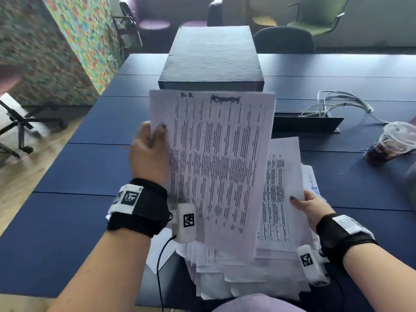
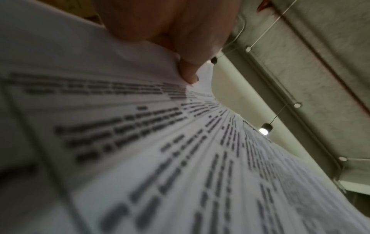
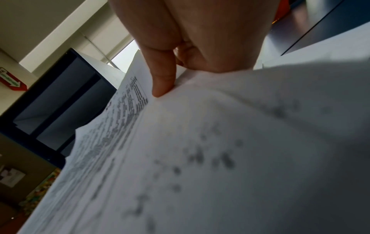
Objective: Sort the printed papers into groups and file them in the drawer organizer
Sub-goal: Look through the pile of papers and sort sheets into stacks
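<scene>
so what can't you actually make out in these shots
- Print on the raised sheet: blurred in all views, unreadable; the handwritten heading too.
- Organizer drawers: head view shows only its top; the sheet covers its front.
- Left hand fingers: behind the sheet, only the thumb shows.
- Right hand: fingers tucked under the pile.
- Pile's lower sheets: covered by those above.

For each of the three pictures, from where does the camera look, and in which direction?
Head: looks forward and down at the blue table, box and papers; shows both forearms, left hand, right hand.
Left wrist: looks along the hand, up the raised sheet toward the ceiling; a thumb shows.
Right wrist: looks along the fingers over the paper pile.
Shared: printed papers, everywhere.
</scene>
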Motion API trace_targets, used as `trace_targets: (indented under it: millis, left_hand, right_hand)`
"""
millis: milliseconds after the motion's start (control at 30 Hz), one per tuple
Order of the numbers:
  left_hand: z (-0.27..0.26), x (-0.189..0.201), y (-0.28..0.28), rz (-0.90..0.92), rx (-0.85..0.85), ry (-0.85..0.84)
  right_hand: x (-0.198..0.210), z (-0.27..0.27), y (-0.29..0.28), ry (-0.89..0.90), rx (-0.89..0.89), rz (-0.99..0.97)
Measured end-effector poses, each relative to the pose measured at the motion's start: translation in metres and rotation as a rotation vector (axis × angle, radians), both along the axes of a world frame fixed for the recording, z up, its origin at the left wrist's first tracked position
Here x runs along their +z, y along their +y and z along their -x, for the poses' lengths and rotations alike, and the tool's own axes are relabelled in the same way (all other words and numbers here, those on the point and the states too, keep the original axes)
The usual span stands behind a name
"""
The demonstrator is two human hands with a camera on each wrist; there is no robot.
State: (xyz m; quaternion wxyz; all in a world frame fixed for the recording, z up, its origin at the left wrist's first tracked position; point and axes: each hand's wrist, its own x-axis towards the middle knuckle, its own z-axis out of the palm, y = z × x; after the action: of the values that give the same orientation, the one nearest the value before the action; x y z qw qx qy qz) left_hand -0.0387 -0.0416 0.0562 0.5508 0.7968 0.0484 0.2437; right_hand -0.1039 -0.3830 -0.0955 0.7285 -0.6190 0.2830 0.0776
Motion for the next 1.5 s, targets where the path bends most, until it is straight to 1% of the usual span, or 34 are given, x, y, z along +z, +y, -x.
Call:
trace_targets:
  millis: [100, 167, 267, 400, 567, 667, 733, 800, 867, 900, 933, 1000, 1067, 1100, 1133, 1167, 1267, 1300, 1333, 1367, 1467, 1500]
  left_hand:
    - [-0.002, -0.026, -0.009, 0.046, -0.049, 0.092]
    - [-0.004, -0.045, -0.016, 0.073, -0.06, 0.185]
    - [-0.006, -0.068, -0.024, 0.14, -0.077, 0.36]
    - [-0.004, -0.079, -0.037, 0.066, -0.102, 0.523]
    - [-0.001, -0.086, -0.046, 0.048, -0.079, 0.609]
    - [0.002, -0.097, -0.046, 0.159, -0.1, 0.658]
    - [0.004, -0.102, -0.047, 0.255, -0.065, 0.65]
    - [0.005, -0.107, -0.05, 0.326, -0.008, 0.646]
    - [0.004, -0.11, -0.051, 0.343, 0.021, 0.637]
    - [0.003, -0.112, -0.051, 0.323, 0.012, 0.635]
    - [0.002, -0.113, -0.05, 0.27, -0.034, 0.641]
    - [0.001, -0.119, -0.048, 0.191, -0.169, 0.665]
    - [0.0, -0.122, -0.044, 0.168, -0.255, 0.704]
    - [-0.002, -0.125, -0.039, 0.183, -0.257, 0.718]
    - [-0.004, -0.127, -0.032, 0.184, -0.225, 0.731]
    - [-0.007, -0.13, -0.022, 0.125, -0.177, 0.737]
    - [-0.01, -0.14, 0.016, -0.28, -0.005, 0.848]
    - [-0.009, -0.144, 0.027, -0.361, 0.016, 0.895]
    - [-0.006, -0.145, 0.035, -0.395, 0.007, 0.937]
    - [-0.004, -0.147, 0.04, -0.385, -0.015, 0.961]
    - [0.004, -0.146, 0.04, -0.273, -0.119, 1.011]
    - [0.005, -0.146, 0.037, -0.28, -0.144, 1.033]
  right_hand:
    - [0.007, 0.001, 0.003, -0.068, -0.001, -0.112]
    - [0.015, 0.003, 0.007, -0.135, 0.034, -0.192]
    - [0.022, 0.004, 0.014, -0.169, 0.103, -0.204]
    - [0.024, 0.003, 0.021, -0.199, 0.146, -0.246]
    - [0.023, 0.004, 0.024, -0.192, 0.169, -0.217]
    - [0.025, 0.004, 0.025, -0.182, 0.183, -0.201]
    - [0.026, 0.004, 0.028, -0.164, 0.168, -0.173]
    - [0.025, 0.003, 0.031, -0.142, 0.101, -0.191]
    - [0.024, 0.001, 0.036, -0.105, 0.031, -0.161]
    - [0.023, 0.001, 0.037, -0.093, 0.035, -0.115]
    - [0.025, 0.0, 0.039, -0.077, 0.08, -0.032]
    - [0.025, 0.0, 0.039, -0.039, 0.203, 0.151]
    - [0.017, -0.001, 0.034, 0.005, 0.23, 0.25]
    - [0.011, -0.003, 0.029, 0.031, 0.213, 0.288]
    - [0.006, -0.004, 0.025, 0.051, 0.196, 0.317]
    - [0.001, -0.006, 0.021, 0.07, 0.182, 0.338]
    - [-0.015, -0.009, 0.008, 0.129, 0.187, 0.394]
    - [-0.02, -0.009, 0.004, 0.145, 0.192, 0.401]
    - [-0.022, -0.009, 0.002, 0.156, 0.195, 0.403]
    - [-0.023, -0.009, 0.001, 0.169, 0.198, 0.403]
    - [-0.019, -0.01, 0.004, 0.196, 0.204, 0.434]
    - [-0.018, -0.01, 0.005, 0.203, 0.198, 0.44]
